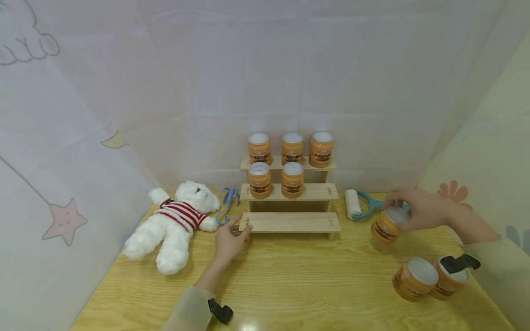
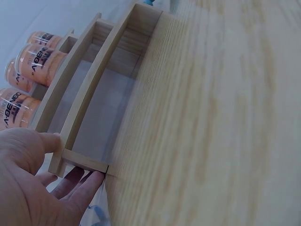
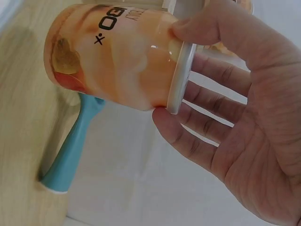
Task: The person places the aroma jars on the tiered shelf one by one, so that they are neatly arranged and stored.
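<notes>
My right hand [image 1: 422,209] holds an orange can [image 1: 387,225] with a silver lid, thumb and fingertips at the lid end. In the right wrist view this can [image 3: 115,56] is tilted, close over the table. My left hand [image 1: 229,241] grips the left end of the lowest step of a three-tier wooden display rack [image 1: 290,223]. In the left wrist view its fingers [image 2: 84,188] lie against the rack's end support. Three matching cans [image 1: 292,149] stand on the top tier and two cans [image 1: 292,180] on the middle tier, toward the left.
Two more orange cans [image 1: 415,279] stand together at the table's right front, partly behind my right wrist. A lint roller [image 1: 353,204] with a teal handle lies right of the rack. Left of it lie a blue hook-shaped thing [image 1: 227,202] and a white teddy bear [image 1: 178,216] in a striped shirt.
</notes>
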The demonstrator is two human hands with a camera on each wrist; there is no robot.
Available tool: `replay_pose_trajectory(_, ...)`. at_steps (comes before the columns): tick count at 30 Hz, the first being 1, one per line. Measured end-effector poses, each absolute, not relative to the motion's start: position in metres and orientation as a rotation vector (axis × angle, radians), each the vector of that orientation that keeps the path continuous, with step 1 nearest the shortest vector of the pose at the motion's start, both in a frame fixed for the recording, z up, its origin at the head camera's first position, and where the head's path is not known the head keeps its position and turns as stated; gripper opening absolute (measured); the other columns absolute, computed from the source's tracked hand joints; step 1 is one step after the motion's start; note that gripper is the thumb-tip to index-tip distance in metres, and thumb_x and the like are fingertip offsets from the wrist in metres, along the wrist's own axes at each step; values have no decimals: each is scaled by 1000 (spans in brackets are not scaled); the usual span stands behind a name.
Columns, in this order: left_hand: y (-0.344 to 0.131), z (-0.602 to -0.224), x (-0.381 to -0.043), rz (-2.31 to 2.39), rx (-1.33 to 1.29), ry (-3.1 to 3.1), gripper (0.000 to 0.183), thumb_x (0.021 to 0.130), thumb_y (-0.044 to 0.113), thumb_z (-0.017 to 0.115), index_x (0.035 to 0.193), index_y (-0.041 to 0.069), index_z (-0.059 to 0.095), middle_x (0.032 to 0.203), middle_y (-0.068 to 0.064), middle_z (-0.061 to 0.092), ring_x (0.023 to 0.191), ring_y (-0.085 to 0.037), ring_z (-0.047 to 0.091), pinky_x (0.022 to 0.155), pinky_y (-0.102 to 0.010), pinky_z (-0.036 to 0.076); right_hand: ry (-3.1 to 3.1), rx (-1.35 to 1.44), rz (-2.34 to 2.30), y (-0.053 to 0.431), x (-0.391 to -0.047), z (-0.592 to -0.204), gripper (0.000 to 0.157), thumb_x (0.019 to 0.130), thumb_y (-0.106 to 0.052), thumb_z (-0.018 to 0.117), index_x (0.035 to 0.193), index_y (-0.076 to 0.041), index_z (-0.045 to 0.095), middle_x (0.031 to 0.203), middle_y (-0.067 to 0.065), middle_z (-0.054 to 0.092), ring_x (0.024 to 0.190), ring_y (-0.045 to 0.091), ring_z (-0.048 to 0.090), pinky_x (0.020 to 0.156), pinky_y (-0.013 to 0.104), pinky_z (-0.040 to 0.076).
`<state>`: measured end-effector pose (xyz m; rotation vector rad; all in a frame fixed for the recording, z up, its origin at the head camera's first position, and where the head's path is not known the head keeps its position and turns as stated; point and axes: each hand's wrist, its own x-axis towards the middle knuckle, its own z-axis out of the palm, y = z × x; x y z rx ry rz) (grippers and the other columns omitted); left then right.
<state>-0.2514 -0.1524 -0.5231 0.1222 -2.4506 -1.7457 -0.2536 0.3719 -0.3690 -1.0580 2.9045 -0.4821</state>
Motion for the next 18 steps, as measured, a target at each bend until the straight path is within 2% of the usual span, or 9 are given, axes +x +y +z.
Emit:
replay_pose_trajectory(5, -152, -523, -252, -1727, 118, -2456, 63, 98, 24, 80, 154, 11, 57, 120, -24, 71, 98, -31, 80, 72, -27, 66, 2909, -1089, -467, 354, -266, -357, 45, 75, -7, 87, 113, -25, 72, 109, -8, 65, 91, 10, 56, 59, 22, 50)
replay_pose_trajectory(11, -152, -523, -253, -1723, 116, -2459, 64, 98, 24, 80, 155, 10, 56, 119, -24, 72, 98, -32, 80, 71, -26, 65, 2915, -1093, -396, 332, -279, -338, 44, 76, -14, 90, 114, -28, 73, 117, -5, 66, 91, 10, 58, 62, 23, 54)
replay_pose_trajectory(18, -152, -523, -252, -1749, 112, -2441, 64, 97, 23, 81, 155, 9, 56, 120, -26, 70, 97, -32, 80, 71, -25, 65, 2870, -1181, -460, 304, -294, -323, 42, 78, -8, 86, 116, -23, 75, 113, -2, 65, 92, 15, 58, 69, 31, 60)
